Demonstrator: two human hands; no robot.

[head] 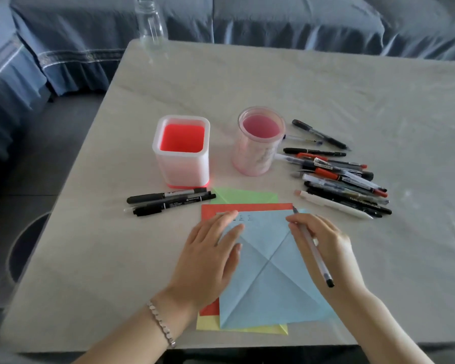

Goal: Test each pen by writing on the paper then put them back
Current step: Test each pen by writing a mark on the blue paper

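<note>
Now pinching clear pen (313, 252) in right hand (323, 243), tip at top-right corner of blue paper (268, 279).
Gripping barrel btwn thumb and curled fingers, dark back end slanting down past wrist; can't tell if tip touches paper. Pressing left hand (208, 258) flat on paper's left side, fingers straight, just below small dark marks (243, 218) near top edge; bracelet (160, 324) on that wrist. Stacked under blue paper: red sheet (247, 207), green sheet (244, 197) at top, yellow sheet (260, 331) at bottom. Just beyond, upright and apart: square red-lined holder (181, 164) left, round pink holder (255, 158) right. Left of sheets, near square holder: three black markers (168, 200) side by side. Right of round holder: pile of pens (344, 179), black, red, white. At far edge of table (326, 88): clear glass bottle (151, 24).
</note>
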